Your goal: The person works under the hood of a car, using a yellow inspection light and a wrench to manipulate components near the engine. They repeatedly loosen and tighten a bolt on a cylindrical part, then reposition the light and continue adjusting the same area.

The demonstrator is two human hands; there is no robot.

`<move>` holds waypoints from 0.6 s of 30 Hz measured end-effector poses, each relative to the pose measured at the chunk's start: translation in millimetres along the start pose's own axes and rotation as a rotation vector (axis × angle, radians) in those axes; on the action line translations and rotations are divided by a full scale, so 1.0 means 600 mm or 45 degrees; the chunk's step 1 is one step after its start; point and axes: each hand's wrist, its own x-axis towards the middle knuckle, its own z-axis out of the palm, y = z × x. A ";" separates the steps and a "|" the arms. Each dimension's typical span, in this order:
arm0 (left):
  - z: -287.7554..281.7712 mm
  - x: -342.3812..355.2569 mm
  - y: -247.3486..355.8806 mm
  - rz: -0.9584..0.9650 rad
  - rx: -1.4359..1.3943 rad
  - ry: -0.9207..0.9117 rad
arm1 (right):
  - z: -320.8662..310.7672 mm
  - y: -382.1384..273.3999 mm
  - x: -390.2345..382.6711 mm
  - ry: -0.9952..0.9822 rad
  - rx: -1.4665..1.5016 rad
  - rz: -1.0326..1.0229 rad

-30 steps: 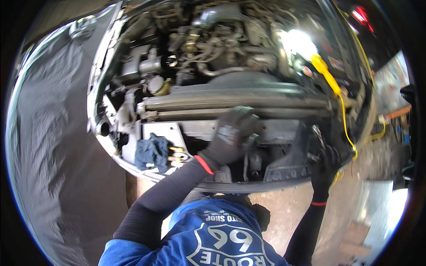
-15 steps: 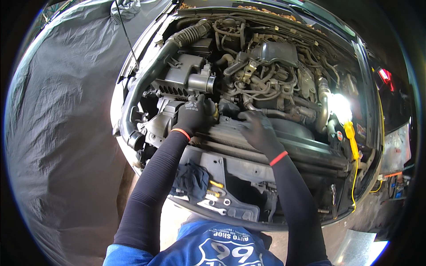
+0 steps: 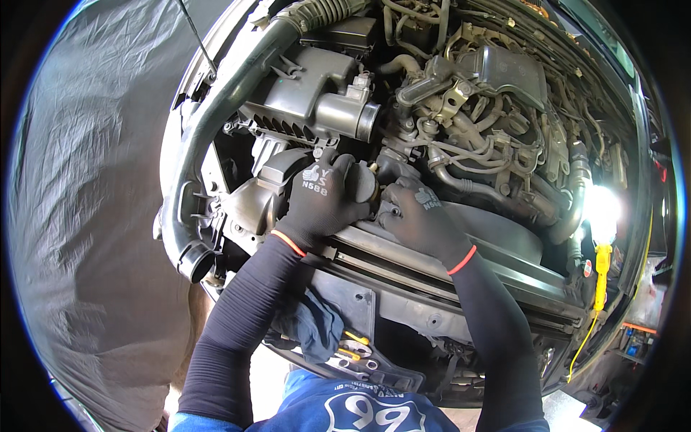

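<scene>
My left hand (image 3: 324,194), in a black work glove, is closed at the front of the engine bay, just behind the radiator's top edge (image 3: 360,241). What its fingers hold is hidden; a small brass-coloured bit (image 3: 373,167) shows beside them. My right hand (image 3: 421,216), gloved alike, is close beside it with bent fingers pressed together near a small round fitting (image 3: 395,212). Whatever lies in its fingertips cannot be made out. Just behind both hands is a short black hose (image 3: 394,167). The black air filter box (image 3: 302,90) stands behind my left hand.
A thick black intake duct (image 3: 216,144) runs along the left. Engine pipes (image 3: 468,155) fill the back right. A lit work lamp with a yellow handle (image 3: 603,277) hangs right. Below my arms lie a dark cloth (image 3: 309,324), yellow-handled pliers (image 3: 350,353) and a wrench (image 3: 353,366).
The view has come closer to the engine bay. My right hand has moved left toward my left hand, and the two now almost touch by the radiator's top edge.
</scene>
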 end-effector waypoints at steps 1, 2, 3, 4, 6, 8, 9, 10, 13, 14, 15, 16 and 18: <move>0.000 0.000 0.000 0.011 0.024 0.011 | -0.004 0.000 -0.001 0.050 -0.009 -0.019; 0.000 0.000 0.000 0.046 0.037 0.062 | -0.010 0.000 -0.002 0.017 -0.009 -0.046; 0.002 0.002 0.000 0.012 0.055 0.034 | -0.021 0.004 0.002 0.018 0.012 -0.069; 0.001 0.005 -0.001 -0.032 0.022 0.009 | -0.030 0.005 0.005 0.017 0.039 -0.089; 0.002 0.015 -0.001 -0.047 0.017 0.021 | -0.053 0.019 0.023 -0.221 0.219 0.024; 0.001 0.025 -0.002 -0.061 -0.021 0.015 | -0.069 0.045 0.056 -0.502 0.438 0.094; 0.000 0.027 0.000 -0.113 -0.009 -0.035 | -0.068 0.056 0.071 -0.526 0.630 0.208; -0.001 0.028 0.002 -0.130 -0.004 -0.035 | -0.062 0.063 0.084 -0.540 0.804 0.336; -0.002 0.025 0.007 -0.155 -0.006 -0.011 | -0.045 0.076 0.097 -0.539 0.775 0.394; -0.002 0.022 0.007 -0.139 -0.004 0.024 | -0.042 0.075 0.094 -0.592 0.670 0.324; 0.000 0.020 0.007 -0.136 -0.004 0.051 | -0.041 0.073 0.094 -0.636 0.560 0.259; 0.002 0.017 0.006 -0.157 0.006 0.029 | -0.042 0.069 0.087 -0.695 0.580 0.393; 0.009 0.015 0.001 -0.153 -0.005 0.051 | -0.054 0.061 0.082 -0.702 0.601 0.418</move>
